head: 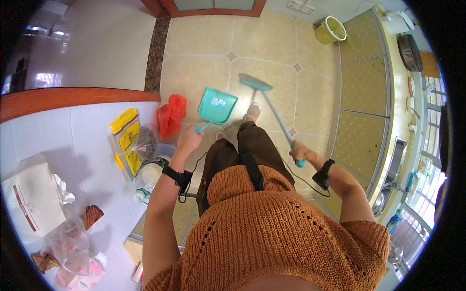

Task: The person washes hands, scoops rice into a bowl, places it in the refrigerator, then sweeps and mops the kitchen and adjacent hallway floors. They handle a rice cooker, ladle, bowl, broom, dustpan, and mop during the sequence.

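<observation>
My left hand grips the short handle of a green plastic dustpan, whose pan lies over the tiled floor with its wide edge facing away from me. My right hand is closed around the upper part of a long-handled broom. The broom's green head, slightly blurred, is beyond and to the right of the dustpan, apart from it. A red plastic bag is just left of the dustpan. My shoe shows between the dustpan and the broom handle.
A yellow-green bucket stands at the far right by the cabinets. On the left, a yellow package, a large plastic bottle and a tissue pack are near the white wall. A dark stone threshold crosses the doorway.
</observation>
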